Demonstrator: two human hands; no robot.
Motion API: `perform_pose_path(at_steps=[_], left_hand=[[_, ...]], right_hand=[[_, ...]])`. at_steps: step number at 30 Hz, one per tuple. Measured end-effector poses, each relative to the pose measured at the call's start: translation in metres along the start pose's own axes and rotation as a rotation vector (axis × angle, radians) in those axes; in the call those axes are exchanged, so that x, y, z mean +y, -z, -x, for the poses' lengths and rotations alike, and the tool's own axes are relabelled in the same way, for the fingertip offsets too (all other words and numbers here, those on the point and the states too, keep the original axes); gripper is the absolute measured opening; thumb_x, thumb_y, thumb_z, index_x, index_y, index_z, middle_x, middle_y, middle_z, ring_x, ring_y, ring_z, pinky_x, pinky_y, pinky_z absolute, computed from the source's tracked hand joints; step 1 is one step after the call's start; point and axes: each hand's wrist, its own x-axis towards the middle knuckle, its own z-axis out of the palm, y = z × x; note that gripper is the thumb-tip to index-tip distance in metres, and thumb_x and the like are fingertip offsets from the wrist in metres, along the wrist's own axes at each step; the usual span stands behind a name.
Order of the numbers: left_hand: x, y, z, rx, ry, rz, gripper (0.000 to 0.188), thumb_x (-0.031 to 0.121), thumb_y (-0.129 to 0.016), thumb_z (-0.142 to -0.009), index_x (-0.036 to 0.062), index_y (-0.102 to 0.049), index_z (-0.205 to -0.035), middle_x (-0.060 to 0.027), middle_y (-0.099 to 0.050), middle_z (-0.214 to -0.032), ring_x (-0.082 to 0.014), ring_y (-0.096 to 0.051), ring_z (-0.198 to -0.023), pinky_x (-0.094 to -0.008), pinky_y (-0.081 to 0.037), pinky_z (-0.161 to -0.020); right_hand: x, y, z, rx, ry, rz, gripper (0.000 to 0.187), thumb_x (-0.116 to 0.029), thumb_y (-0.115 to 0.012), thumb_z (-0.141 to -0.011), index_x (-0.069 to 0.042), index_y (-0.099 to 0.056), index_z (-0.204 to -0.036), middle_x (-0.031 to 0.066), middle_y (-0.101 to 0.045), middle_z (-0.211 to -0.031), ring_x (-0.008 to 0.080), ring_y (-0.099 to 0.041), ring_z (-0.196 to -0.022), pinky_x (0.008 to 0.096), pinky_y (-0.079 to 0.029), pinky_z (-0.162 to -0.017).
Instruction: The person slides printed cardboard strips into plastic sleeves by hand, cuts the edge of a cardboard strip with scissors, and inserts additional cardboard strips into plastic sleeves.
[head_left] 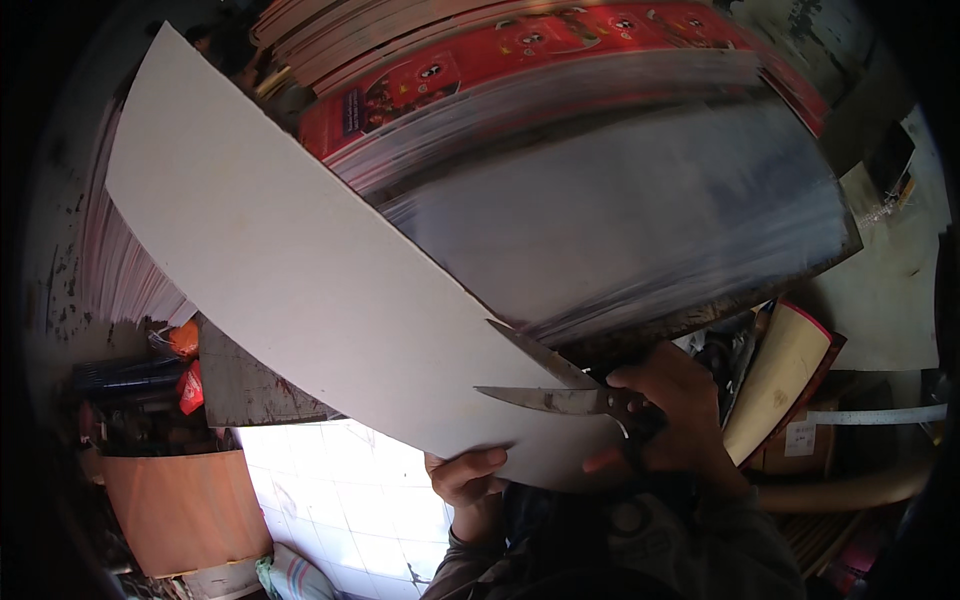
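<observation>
1. Two hands work on one large grey-white cardboard sheet (300,260), which slants from the upper left down to the lower middle of the view, held up in the air above the tiled floor (340,500).
2. Left hand (467,474) pinches the sheet's lower edge, thumb on top and fingers underneath, so it is closed on the board.
3. Right hand (672,415) is clenched around the dark handles of a pair of metal scissors (560,392).
4. Scissor blades stand open in a narrow V: one lies flat over the sheet and points left, the other runs up along the sheet's right edge.
5. Behind the sheet, a thick stack of glossy printed sheets (620,210) fills the upper right; its top layers are red with pictures, and its face is blurred.
6. To the right, a curved cream board with a red rim (775,385) leans near the right hand.
7. At the lower left, an orange-brown board (185,510) stands on the floor, with a dark crate (125,378) and an orange bag (190,385) just above it.
</observation>
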Motion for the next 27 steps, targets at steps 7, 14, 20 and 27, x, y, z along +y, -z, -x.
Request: perform_pose_path(at_steps=[7, 14, 20, 27], left_hand=[[0.005, 0.013, 0.005, -0.074, 0.007, -0.117, 0.013, -0.011, -0.050, -0.054, -0.0093, -0.057, -0.064, -0.0180, -0.057, -0.059, -0.0170, -0.041, -0.029, -0.0246, -0.033, -0.031], [0.000, 0.020, 0.010, -0.159, 0.022, -0.082, 0.019, -0.006, -0.043, -0.059, -0.0152, -0.051, -0.073, -0.0249, -0.055, -0.063, -0.0216, -0.044, -0.028, -0.0251, -0.033, -0.024], [-0.014, 0.023, 0.014, -0.174, -0.040, -0.108, 0.011, -0.009, -0.050, -0.063, -0.0071, -0.055, -0.072, -0.0197, -0.060, -0.076, -0.0238, -0.060, -0.059, -0.0262, -0.048, -0.052], [-0.009, 0.018, 0.011, -0.119, -0.003, -0.278, 0.024, -0.007, -0.052, -0.053, -0.0085, -0.058, -0.076, -0.0161, -0.059, -0.066, -0.0207, -0.050, -0.048, -0.0252, -0.037, -0.046]], right_hand=[[-0.007, 0.002, -0.005, 0.023, 0.015, 0.072, 0.057, -0.038, -0.081, -0.047, -0.006, -0.058, -0.088, 0.0024, -0.048, -0.064, 0.0171, -0.046, -0.057, 0.0282, -0.038, -0.046], [-0.012, 0.008, 0.000, 0.027, -0.007, 0.198, 0.046, -0.034, -0.080, -0.052, -0.006, -0.060, -0.081, 0.0030, -0.047, -0.061, 0.0164, -0.046, -0.053, 0.0279, -0.037, -0.044], [-0.005, 0.000, 0.002, 0.121, -0.017, 0.046, 0.042, -0.030, -0.081, -0.052, -0.006, -0.059, -0.078, 0.0031, -0.049, -0.060, 0.0162, -0.047, -0.049, 0.0254, -0.036, -0.042], [-0.004, 0.008, -0.005, 0.032, -0.100, -0.079, 0.063, -0.038, -0.085, -0.033, -0.005, -0.057, -0.079, 0.0057, -0.051, -0.065, 0.0188, -0.054, -0.056, 0.0280, -0.040, -0.049]])
